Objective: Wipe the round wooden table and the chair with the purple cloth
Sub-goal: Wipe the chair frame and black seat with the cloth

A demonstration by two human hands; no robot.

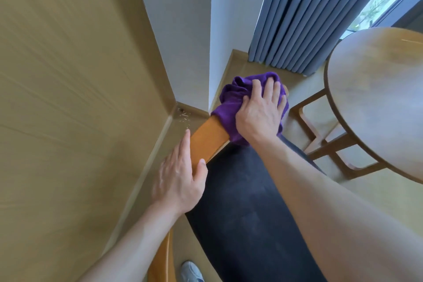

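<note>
The right hand (261,112) lies spread, fingers nearly straight, pressing the bunched purple cloth (231,103) onto the far end of the chair (247,208)'s curved wooden top rail (208,139), while the left hand (180,174) steadies that rail nearer the camera, fingers extended along its outer face and thumb on top. The cloth looks soft, light and easily crumpled, best worked under a flat palm, and the rail seems stiff and smooth. The round wooden table (377,98) stands well apart to the right.
</note>
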